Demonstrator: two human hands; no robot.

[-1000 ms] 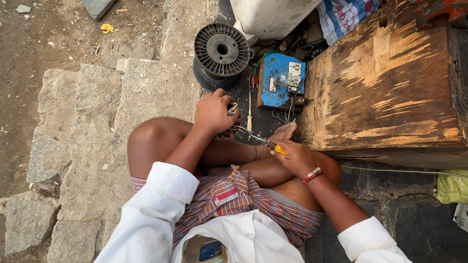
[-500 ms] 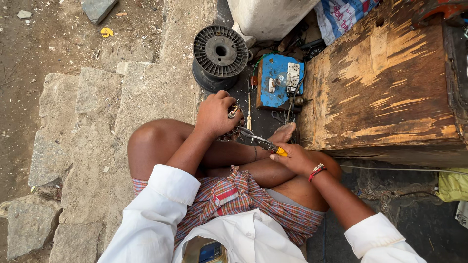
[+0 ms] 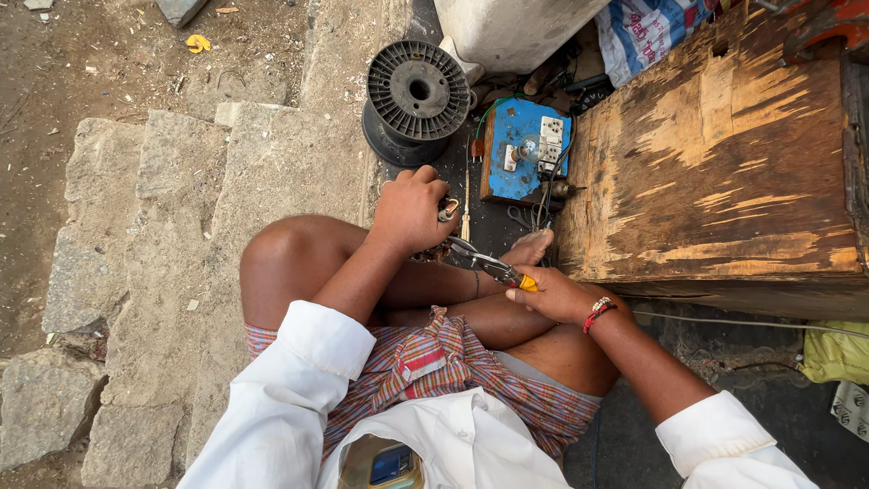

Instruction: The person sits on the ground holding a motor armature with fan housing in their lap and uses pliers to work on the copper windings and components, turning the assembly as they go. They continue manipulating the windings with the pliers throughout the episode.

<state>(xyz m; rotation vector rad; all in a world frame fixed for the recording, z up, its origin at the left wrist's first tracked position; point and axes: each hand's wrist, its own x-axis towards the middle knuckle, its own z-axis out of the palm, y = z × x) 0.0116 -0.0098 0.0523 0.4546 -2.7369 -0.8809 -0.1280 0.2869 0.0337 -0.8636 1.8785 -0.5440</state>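
Right hand point(image 3: 557, 294) is closed round the yellow-tipped handles of a pair of pliers point(image 3: 484, 263), held low over the person's crossed legs. The pliers' long axis runs up and to the left from this hand, so the metal nose points straight at the left hand point(image 3: 412, 210) and ends just beside it, touching or nearly touching what that hand holds. The left hand is curled into a fist around a small metal part point(image 3: 448, 210), only a bit of which shows past the knuckles; what kind of part it is cannot be told. Of the two, the left hand is the nearer to the part, while the right reaches it only through the pliers. Beyond the left hand, a black empty spool point(image 3: 418, 91) stands on the ground, and to its right lies a blue switchboard point(image 3: 529, 154) beside a worn wooden box point(image 3: 724, 154).
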